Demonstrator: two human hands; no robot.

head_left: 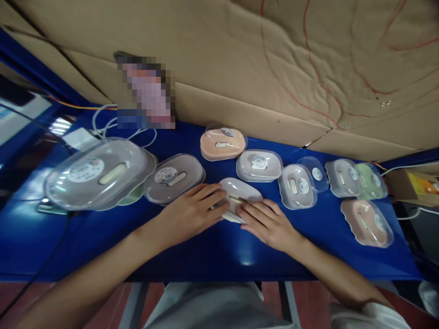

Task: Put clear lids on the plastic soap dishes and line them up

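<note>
A white oval plastic dish (pixel 243 191), like a soap dish, lies in front of me with a narrow pale slot or strip in its middle. My left hand (pixel 199 208) grips its left end, fingers curled over the rim. At the right end, my right hand (pixel 265 221) holds the rim with its fingers bent together. Both thumbs are hidden. Close to my left hand sits a grey lidded dish (pixel 185 167) with a round label. Beyond the held dish are a peach dish (pixel 212 148) and a white lidded dish (pixel 247 171).
A stack of clear-lidded dishes (pixel 109 183) stands at the left. Several more dishes, including a green one (pixel 365 176) and a pink one (pixel 363 224), lie on the right of the blue table (pixel 219 256). Cardboard (pixel 240 55) walls the back. White cables (pixel 103 121) lie at the back left.
</note>
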